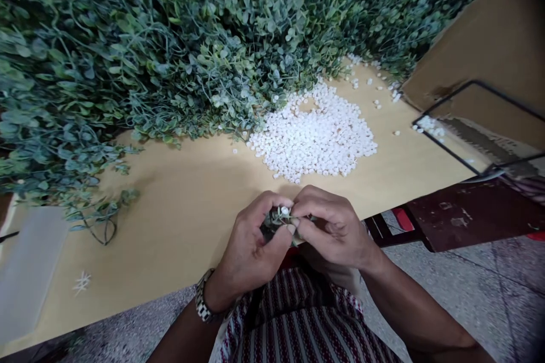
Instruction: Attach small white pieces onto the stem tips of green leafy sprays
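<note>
Both hands meet at the front edge of the table, close to my body. My left hand point(258, 244) wraps its thumb and fingers round a small green leafy sprig point(272, 226). A single small white plastic piece point(285, 211) shows on the sprig, between the fingertips of the two hands. My right hand point(334, 227) pinches at the same sprig with thumb and forefinger; its other fingers are curled. Just beyond the hands lies a loose pile of small white plastic pieces point(315, 136). The fingers hide much of the sprig.
A big heap of artificial greenery point(183, 51) covers the table's far side. One loose sprig point(102, 218) and a white star-shaped piece point(82, 282) lie on the left of the tan table point(170, 227). Cardboard point(481, 39) and a black metal frame point(447, 150) stand at the right.
</note>
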The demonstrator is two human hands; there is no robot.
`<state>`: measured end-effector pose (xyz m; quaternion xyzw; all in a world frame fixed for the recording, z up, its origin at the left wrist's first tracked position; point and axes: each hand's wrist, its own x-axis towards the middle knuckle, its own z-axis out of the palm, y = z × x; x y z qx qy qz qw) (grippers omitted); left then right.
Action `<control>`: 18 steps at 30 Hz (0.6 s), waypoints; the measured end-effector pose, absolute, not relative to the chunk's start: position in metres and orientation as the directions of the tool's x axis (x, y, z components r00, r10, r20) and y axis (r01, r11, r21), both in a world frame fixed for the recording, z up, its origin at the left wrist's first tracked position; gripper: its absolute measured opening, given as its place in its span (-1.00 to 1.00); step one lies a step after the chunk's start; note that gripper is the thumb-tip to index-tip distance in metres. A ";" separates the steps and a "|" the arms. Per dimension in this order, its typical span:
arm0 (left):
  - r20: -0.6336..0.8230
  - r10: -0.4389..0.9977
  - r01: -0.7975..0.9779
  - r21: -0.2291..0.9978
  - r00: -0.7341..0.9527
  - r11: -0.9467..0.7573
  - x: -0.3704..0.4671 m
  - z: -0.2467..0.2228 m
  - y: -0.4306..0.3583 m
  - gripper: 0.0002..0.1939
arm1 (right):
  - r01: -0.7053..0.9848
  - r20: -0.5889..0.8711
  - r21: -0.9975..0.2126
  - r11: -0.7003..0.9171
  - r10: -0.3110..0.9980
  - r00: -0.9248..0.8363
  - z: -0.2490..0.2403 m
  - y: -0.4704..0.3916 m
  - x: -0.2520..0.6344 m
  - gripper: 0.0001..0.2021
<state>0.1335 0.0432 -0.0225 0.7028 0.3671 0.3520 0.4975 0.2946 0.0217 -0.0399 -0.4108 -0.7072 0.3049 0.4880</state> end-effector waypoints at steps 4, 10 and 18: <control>0.183 0.874 0.180 0.940 0.449 -0.290 0.133 -0.027 0.044 -0.92 | 0.364 0.434 -0.797 0.482 0.876 -0.210 -0.040 0.023 0.294 -0.88; 0.205 0.844 0.196 0.920 0.495 -0.339 0.132 -0.030 0.043 -0.84 | 0.325 0.429 -0.825 0.463 0.886 -0.172 -0.044 0.021 0.297 -0.95; 0.131 0.855 0.229 0.933 0.502 -0.277 0.131 -0.025 0.043 -0.91 | 0.393 0.504 -0.752 0.529 0.846 -0.174 -0.044 0.019 0.295 -0.92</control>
